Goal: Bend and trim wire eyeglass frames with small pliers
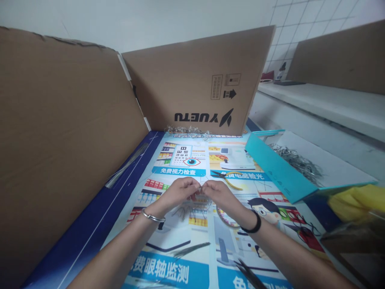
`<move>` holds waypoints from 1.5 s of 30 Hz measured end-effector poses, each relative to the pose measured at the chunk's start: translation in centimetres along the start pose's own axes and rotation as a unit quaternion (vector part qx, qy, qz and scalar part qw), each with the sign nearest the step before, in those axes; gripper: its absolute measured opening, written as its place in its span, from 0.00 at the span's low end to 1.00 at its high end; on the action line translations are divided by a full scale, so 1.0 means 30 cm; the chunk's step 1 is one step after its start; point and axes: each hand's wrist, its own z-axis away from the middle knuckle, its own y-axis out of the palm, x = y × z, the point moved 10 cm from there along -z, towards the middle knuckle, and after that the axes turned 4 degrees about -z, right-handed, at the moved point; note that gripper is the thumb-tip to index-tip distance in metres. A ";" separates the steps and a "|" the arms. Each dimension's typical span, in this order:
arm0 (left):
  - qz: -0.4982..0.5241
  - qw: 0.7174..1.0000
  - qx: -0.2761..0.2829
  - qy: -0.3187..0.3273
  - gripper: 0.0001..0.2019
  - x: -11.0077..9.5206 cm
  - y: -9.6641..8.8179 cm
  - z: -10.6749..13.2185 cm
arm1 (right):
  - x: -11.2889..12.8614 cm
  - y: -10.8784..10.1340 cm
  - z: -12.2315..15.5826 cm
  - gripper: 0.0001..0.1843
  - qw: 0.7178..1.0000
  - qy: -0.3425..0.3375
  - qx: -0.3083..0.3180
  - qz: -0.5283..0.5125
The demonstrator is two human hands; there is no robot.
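Observation:
My left hand [179, 190] and my right hand [219, 192] meet fingertip to fingertip above the printed poster [180, 257] on the table. Both are pinched on a tiny piece between them, too small to make out; it looks like thin wire. A silver bangle circles my left wrist, a black band my right. A loose pile of thin dark wire pieces [192, 210] lies just below my hands. Pliers with yellow handles [226, 178] lie on the poster right behind my right hand.
Cardboard walls stand at the left [60, 132] and the back [198, 88]. A teal box lid [278, 168] holds a heap of metal wire [296, 160] at the right. Yellow cloth [357, 200] lies far right. Clear beads [188, 130] line the back wall. Wire bundles [191, 249] lie nearer me.

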 end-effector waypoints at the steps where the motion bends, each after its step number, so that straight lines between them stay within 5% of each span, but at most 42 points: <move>1: -0.037 0.999 -0.012 0.003 0.09 -0.002 -0.005 0.001 | -0.001 0.000 0.000 0.10 1.000 0.001 -0.001 0.003; 7: -0.331 0.936 -0.106 0.062 0.09 -0.064 -0.031 0.020 | 0.014 0.004 -0.003 0.12 0.999 -0.020 0.005 0.029; 12: -0.430 0.893 -0.112 0.068 0.10 -0.086 -0.020 0.033 | 0.021 -0.017 -0.008 0.11 0.997 -0.028 -0.024 0.063; 41: -0.412 0.902 -0.119 0.056 0.09 -0.078 -0.024 0.028 | 0.026 -0.009 -0.015 0.06 0.998 -0.045 -0.014 0.051; 45: -0.409 0.902 -0.126 0.063 0.09 -0.089 -0.037 0.032 | 0.058 -0.037 -0.020 0.09 0.994 -0.055 0.055 0.076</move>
